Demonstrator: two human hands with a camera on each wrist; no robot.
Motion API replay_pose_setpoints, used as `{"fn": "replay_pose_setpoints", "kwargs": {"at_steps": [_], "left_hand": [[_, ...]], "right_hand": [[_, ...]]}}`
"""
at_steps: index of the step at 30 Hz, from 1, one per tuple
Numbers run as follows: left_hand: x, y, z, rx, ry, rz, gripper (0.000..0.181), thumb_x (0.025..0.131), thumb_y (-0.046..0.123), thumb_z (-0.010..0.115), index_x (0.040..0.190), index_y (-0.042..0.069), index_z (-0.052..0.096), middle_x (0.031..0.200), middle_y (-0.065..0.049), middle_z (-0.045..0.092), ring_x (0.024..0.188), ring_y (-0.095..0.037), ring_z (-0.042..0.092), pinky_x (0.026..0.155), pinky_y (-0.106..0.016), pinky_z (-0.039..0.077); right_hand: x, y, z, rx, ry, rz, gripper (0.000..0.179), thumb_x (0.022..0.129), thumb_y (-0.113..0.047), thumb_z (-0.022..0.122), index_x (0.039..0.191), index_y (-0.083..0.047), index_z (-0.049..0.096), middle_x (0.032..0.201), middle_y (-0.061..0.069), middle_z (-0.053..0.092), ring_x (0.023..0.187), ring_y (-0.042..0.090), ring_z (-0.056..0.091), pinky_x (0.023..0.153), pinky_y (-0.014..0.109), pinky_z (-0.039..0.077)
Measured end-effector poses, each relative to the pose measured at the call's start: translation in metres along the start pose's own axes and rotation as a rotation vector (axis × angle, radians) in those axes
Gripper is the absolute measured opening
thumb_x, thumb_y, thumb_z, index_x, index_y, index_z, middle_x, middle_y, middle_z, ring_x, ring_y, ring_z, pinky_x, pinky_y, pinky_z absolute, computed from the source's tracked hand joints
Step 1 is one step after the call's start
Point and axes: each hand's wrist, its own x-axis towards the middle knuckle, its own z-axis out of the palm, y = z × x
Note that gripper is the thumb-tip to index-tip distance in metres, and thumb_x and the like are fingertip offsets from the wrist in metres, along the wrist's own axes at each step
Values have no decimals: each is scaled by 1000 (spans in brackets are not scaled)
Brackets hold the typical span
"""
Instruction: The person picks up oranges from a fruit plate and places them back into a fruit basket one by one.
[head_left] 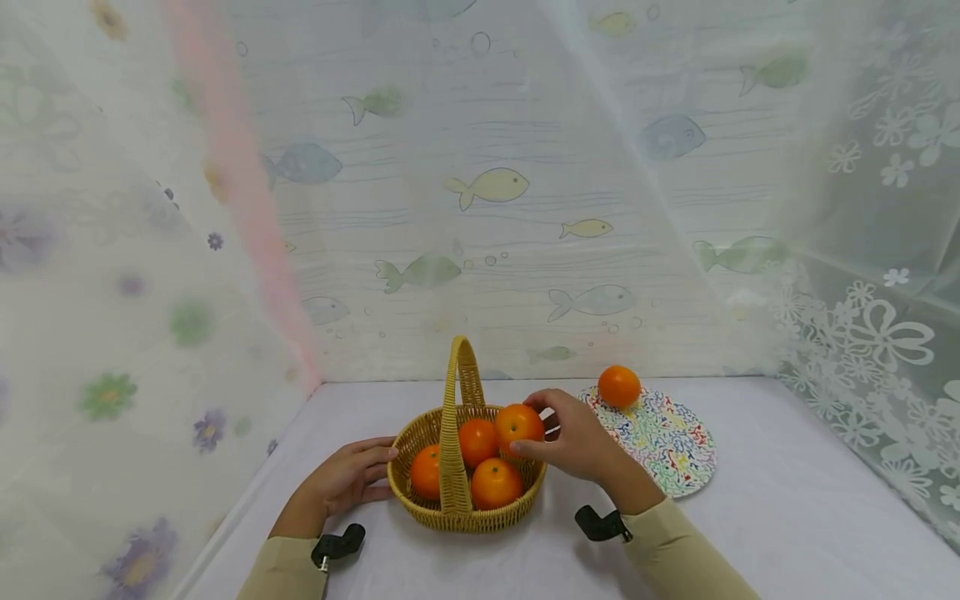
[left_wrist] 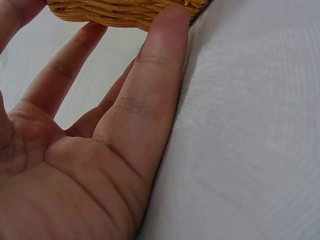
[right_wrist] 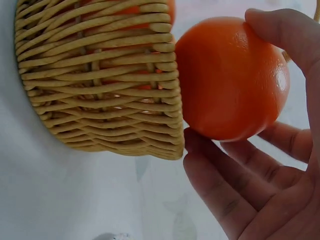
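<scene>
A yellow wicker basket (head_left: pixel 480 521) with a tall arched handle stands on the table, several oranges inside it. At its left side my left hand (head_left: pixel 351 475) touches the wicker with fairly straight fingers; in the left wrist view the fingertips (left_wrist: pixel 170 25) meet the weave. Over the basket's right rim, my right hand (head_left: pixel 573 437) holds an orange (head_left: pixel 519 427) between thumb and fingers. The right wrist view has this orange (right_wrist: pixel 232 80) just above the rim. Two of the oranges in the basket, a front one (head_left: pixel 497 483) and a left one (head_left: pixel 425 472), sit on either side of the handle.
A round mat (head_left: pixel 675 442) with multicoloured speckles lies right of the basket, with one orange (head_left: pixel 619 387) near its back edge. White cloth covers the table (head_left: pixel 787 500). Behind hangs a fish-print curtain (head_left: pixel 495 250); printed sheets hang at both sides.
</scene>
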Motion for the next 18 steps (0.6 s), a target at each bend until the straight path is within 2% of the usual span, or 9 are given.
{"fn": "replay_pose_setpoints", "kwargs": {"at_steps": [8, 18], "left_hand": [[0, 1, 1, -4, 19, -5, 70, 100, 30, 69, 157, 2, 40, 143, -10, 62, 118, -21, 69, 96, -51, 59], [-1, 2, 2, -1, 23, -7, 70, 100, 31, 68, 157, 1, 39, 142, -9, 64, 117, -21, 70, 96, -51, 59]], "right_hand": [[0, 0, 4, -91, 24, 18, 59, 80, -57, 84, 126, -25, 65, 118, -9, 68, 112, 19, 62, 98, 48, 57], [1, 2, 8, -167, 24, 58, 57, 82, -60, 81, 124, -24, 68, 117, -7, 69, 114, 22, 62, 100, 47, 56]]}}
